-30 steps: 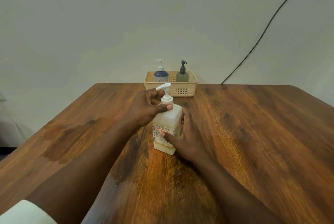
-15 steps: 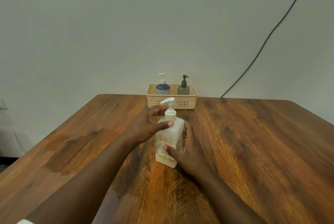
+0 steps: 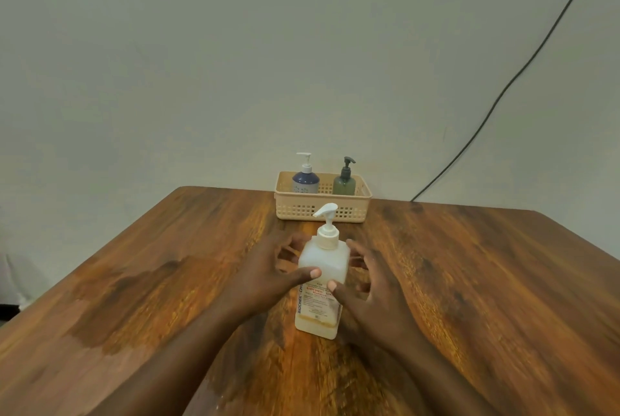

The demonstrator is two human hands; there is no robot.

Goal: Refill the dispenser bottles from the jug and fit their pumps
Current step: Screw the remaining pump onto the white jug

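Now both hands flank the upright white bottle [image 3: 320,281], pump [image 3: 327,224] fitted: left hand [image 3: 268,268] and right hand [image 3: 372,284] hold its sides, thumbs in front.

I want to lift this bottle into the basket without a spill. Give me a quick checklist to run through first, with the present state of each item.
1. Pump seated on the white bottle: ok, its collar sits on the neck; how tight, cannot tell.
2. Bottle upright on the table: ok.
3. Left hand on the bottle: ok, thumb on the front, fingers round the side.
4. Right hand on the bottle: ok, thumb on the front, fingers behind.
5. Room in the basket: cannot tell; the blue bottle and green bottle already stand in it.
6. Fill level: not ok, liquid shows only near the bottom.
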